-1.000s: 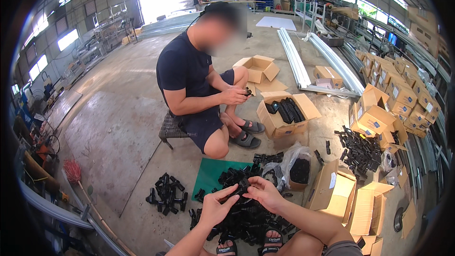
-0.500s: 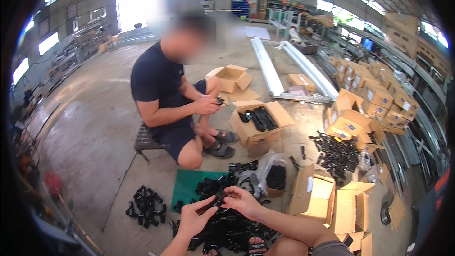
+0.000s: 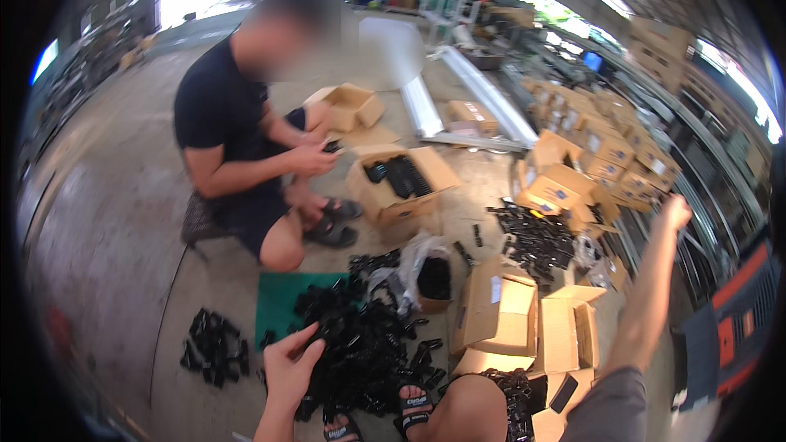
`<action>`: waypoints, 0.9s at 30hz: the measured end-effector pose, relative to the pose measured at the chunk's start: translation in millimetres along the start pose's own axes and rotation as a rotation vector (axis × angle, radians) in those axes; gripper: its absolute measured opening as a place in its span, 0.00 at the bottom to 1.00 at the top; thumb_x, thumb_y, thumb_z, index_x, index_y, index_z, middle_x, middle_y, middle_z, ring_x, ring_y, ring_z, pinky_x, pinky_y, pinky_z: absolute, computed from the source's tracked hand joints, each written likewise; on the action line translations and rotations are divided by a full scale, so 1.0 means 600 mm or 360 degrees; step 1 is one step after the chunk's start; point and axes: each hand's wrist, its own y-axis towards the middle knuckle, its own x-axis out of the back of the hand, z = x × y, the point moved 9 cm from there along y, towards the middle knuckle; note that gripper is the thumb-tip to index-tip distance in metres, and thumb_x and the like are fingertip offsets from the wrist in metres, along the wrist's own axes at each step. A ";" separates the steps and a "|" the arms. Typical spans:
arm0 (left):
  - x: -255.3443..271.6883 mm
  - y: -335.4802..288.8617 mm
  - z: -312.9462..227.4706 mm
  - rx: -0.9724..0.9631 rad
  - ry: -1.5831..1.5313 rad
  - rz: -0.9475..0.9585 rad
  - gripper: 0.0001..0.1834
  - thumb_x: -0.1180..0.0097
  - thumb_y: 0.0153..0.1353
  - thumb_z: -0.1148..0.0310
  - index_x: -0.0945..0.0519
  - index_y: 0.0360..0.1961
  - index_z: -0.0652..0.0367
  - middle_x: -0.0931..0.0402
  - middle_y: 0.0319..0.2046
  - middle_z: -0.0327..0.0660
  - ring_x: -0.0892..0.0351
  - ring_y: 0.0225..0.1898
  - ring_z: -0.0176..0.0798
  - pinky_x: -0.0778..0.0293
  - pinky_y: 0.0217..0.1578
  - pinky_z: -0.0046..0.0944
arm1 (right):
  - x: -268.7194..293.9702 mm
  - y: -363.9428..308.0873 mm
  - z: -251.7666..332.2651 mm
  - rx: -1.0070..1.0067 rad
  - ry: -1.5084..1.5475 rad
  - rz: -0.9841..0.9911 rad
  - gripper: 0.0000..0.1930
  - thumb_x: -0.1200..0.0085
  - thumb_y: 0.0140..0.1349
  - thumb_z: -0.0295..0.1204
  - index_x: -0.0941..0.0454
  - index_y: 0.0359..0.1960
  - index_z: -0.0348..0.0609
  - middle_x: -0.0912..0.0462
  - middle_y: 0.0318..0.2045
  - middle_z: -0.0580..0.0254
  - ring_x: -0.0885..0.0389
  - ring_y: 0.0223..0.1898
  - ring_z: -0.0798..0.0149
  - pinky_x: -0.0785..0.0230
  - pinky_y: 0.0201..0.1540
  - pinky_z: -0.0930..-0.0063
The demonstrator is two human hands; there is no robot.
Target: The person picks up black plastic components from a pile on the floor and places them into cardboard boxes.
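The heap of small black plastic parts (image 3: pixel 360 352) lies on the floor (image 3: pixel 106 221) just ahead of the person's feet, spilling partly over a green mat (image 3: pixel 278 303). The left hand (image 3: pixel 293 368) rests at the heap's left edge, fingers loosely curled and touching the nearest pieces; whether it actually grips one I cannot tell. To pick well here, it seems wise to close the fingers on a single piece at the edge instead of digging into the tangle, so that neighbours do not drag along. The right hand (image 3: pixel 676 211) is stretched far out to the right, raised near the stacked cardboard boxes (image 3: pixel 606 155); it looks loosely closed and appears to hold nothing, though blur leaves that unsure. A smaller pile of black parts (image 3: pixel 214 348) lies well apart to the left, another scatter (image 3: pixel 534 233) to the right. Open boxes (image 3: pixel 499 311) stand just beside the heap, and a clear bag (image 3: pixel 422 266) behind it. Opposite, another person (image 3: pixel 246 139) sits on a low stool, handling a small piece beside a box of black parts (image 3: pixel 401 184).
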 end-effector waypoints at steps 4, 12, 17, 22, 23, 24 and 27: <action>-0.024 -0.006 -0.009 0.0028 -0.0072 0.0051 0.20 0.34 0.61 0.76 0.19 0.55 0.69 0.16 0.46 0.42 0.21 0.43 0.27 0.24 0.46 0.28 | -0.065 -0.172 0.007 0.0108 0.0155 0.0864 0.14 0.50 0.71 0.36 0.26 0.50 0.41 0.18 0.33 0.62 0.24 0.24 0.72 0.32 0.26 0.78; -0.085 -0.015 0.012 0.0195 -0.0257 0.0243 0.20 0.35 0.63 0.75 0.18 0.56 0.64 0.16 0.45 0.39 0.20 0.42 0.26 0.23 0.45 0.27 | -0.053 -1.040 0.074 0.0095 -0.0383 0.3233 0.34 0.45 0.69 0.40 0.41 0.71 0.36 0.16 0.44 0.51 0.16 0.44 0.58 0.25 0.50 0.66; -0.074 -0.025 0.008 0.0143 -0.0239 0.0157 0.19 0.36 0.63 0.75 0.19 0.56 0.65 0.16 0.45 0.38 0.20 0.42 0.26 0.23 0.45 0.27 | -0.104 -1.154 0.058 -0.0430 -0.0083 0.3022 0.19 0.50 0.74 0.40 0.23 0.52 0.34 0.17 0.34 0.58 0.18 0.26 0.70 0.25 0.29 0.75; -0.071 -0.026 0.023 0.0236 -0.0209 0.0206 0.21 0.36 0.65 0.73 0.21 0.58 0.65 0.18 0.48 0.40 0.20 0.45 0.27 0.23 0.44 0.30 | -0.108 -1.161 0.057 -0.0208 -0.0004 0.2869 0.20 0.45 0.71 0.41 0.19 0.35 0.31 0.16 0.25 0.56 0.18 0.21 0.70 0.26 0.25 0.73; -0.071 -0.031 0.033 0.0297 -0.0217 0.0232 0.21 0.36 0.65 0.72 0.21 0.58 0.65 0.18 0.49 0.40 0.20 0.45 0.28 0.22 0.44 0.30 | -0.105 -1.161 0.058 -0.0156 -0.0014 0.2865 0.20 0.45 0.71 0.41 0.19 0.33 0.31 0.16 0.25 0.55 0.18 0.20 0.69 0.26 0.24 0.73; -0.074 -0.029 0.047 0.0343 -0.0303 0.0324 0.23 0.37 0.66 0.70 0.24 0.60 0.65 0.19 0.51 0.41 0.21 0.49 0.29 0.22 0.46 0.32 | -0.104 -1.160 0.061 -0.0104 -0.0025 0.2861 0.20 0.44 0.70 0.40 0.19 0.32 0.30 0.16 0.24 0.55 0.17 0.20 0.69 0.26 0.23 0.72; -0.082 -0.027 0.038 0.0327 -0.0285 0.0392 0.23 0.37 0.66 0.70 0.25 0.61 0.64 0.20 0.51 0.41 0.22 0.51 0.30 0.23 0.49 0.33 | -0.103 -1.150 0.074 -0.0248 0.0018 0.2835 0.20 0.42 0.68 0.42 0.19 0.31 0.32 0.20 0.20 0.46 0.17 0.20 0.53 0.30 0.25 0.65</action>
